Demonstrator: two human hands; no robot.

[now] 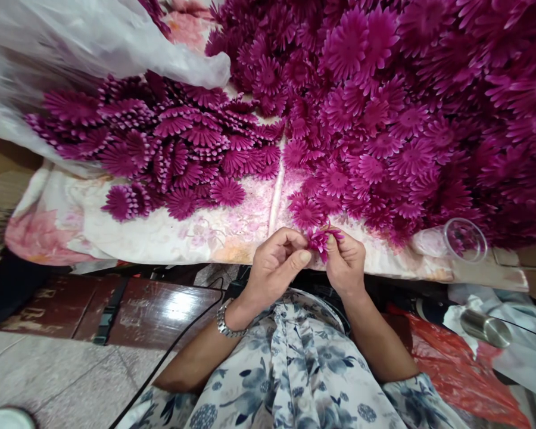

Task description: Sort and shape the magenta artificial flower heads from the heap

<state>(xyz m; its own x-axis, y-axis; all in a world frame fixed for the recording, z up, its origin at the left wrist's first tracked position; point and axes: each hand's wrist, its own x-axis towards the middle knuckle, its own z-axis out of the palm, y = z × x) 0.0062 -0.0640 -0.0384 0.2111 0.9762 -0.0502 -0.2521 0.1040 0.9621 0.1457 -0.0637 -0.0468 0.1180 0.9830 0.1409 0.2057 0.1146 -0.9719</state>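
Observation:
Just over the table's front edge, my two hands meet at a small magenta artificial flower (320, 242) with its petals bunched up. My right hand (347, 261) pinches it between thumb and fingers. From the other side, my left hand (277, 262) has its fingers curled against the petals, the thumb close below; the exact grip of its fingertips is partly hidden. Right beyond my hands lies a loose magenta flower head (306, 212), at the near edge of a large heap of open flower heads (411, 119). Flatter, stacked petal layers (178, 143) lie to the left.
A floral cloth (196, 238) covers the table, with a raised seam between the two heaps. Translucent plastic sheeting (116, 42) lies at the back left. A clear plastic cup (464, 240) rests on its side at the right. Below it are a metal cylinder (486, 328) and a red plastic bag (460, 375).

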